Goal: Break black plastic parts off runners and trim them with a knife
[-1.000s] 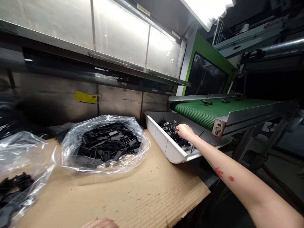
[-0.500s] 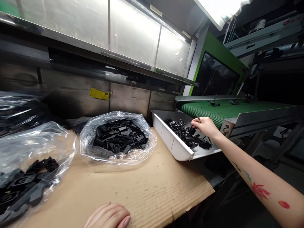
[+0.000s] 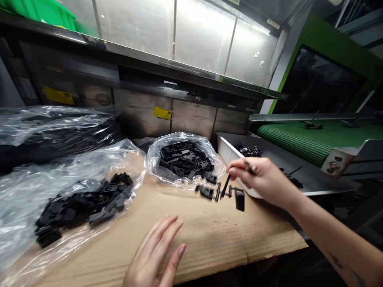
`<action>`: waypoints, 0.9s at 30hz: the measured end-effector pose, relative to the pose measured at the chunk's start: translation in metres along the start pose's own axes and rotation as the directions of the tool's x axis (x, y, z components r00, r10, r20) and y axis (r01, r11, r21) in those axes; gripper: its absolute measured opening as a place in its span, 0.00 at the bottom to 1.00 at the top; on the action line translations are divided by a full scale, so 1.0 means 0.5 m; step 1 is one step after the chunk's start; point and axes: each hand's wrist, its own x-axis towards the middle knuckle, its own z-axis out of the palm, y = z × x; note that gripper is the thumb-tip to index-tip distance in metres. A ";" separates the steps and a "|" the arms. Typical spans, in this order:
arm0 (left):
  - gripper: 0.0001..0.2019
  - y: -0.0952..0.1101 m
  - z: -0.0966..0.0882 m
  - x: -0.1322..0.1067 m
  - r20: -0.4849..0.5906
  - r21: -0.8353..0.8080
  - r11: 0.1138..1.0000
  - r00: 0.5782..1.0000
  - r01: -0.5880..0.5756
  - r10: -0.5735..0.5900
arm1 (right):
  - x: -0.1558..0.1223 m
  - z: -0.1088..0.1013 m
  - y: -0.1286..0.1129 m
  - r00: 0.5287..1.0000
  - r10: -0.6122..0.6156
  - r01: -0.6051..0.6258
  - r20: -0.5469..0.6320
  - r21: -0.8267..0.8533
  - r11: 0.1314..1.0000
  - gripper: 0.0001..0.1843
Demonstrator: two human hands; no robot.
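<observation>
My right hand [image 3: 265, 179] is pinched on a black moulded plastic piece [image 3: 223, 192], a runner with several small parts hanging from it, held just above the cardboard sheet [image 3: 209, 235] beside the white tray [image 3: 229, 151]. My left hand [image 3: 157, 255] lies flat on the cardboard with its fingers stretched out and nothing in it. An open clear bag of black plastic parts [image 3: 184, 159] sits just behind the held piece. A second clear bag with black parts [image 3: 80, 203] lies to the left of my left hand.
The white tray holds more black pieces [image 3: 248, 150] and stands under the end of a green conveyor belt [image 3: 299, 137], which carries a few parts. Another filled plastic bag [image 3: 50, 131] lies at the back left. A metal wall with yellow labels [image 3: 162, 113] is behind.
My right hand has lifted the black piece out of the white tray and carried it left over the cardboard. My left hand has slid further forward. The view has swung to the left.
</observation>
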 end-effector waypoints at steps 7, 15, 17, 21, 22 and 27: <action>0.18 0.003 0.005 0.017 0.251 0.262 0.958 0.967 -0.117 0.049 | 0.023 0.199 -0.037 0.909 -0.103 0.148 0.404 -0.082 0.986 0.07; 0.17 0.010 0.006 0.015 0.315 0.305 0.938 0.947 -0.164 0.063 | -0.001 0.140 -0.005 0.883 0.165 -0.237 0.440 0.114 0.965 0.08; 0.17 0.008 0.008 0.012 0.314 0.301 0.939 0.947 -0.165 0.065 | -0.018 0.113 0.041 0.844 0.280 -0.410 0.458 0.213 0.887 0.10; 0.17 0.010 0.012 0.013 0.316 0.320 0.934 0.947 -0.157 0.051 | -0.039 0.110 0.112 0.764 0.399 -0.606 0.507 0.349 0.715 0.10; 0.17 0.011 0.012 0.014 0.319 0.327 0.932 0.947 -0.156 0.046 | -0.041 0.119 0.119 0.739 0.413 -0.639 0.532 0.360 0.680 0.09; 0.15 0.012 0.005 0.011 0.312 0.320 0.940 0.950 -0.119 0.014 | -0.036 0.160 0.112 0.663 0.436 -0.728 0.609 0.389 0.564 0.09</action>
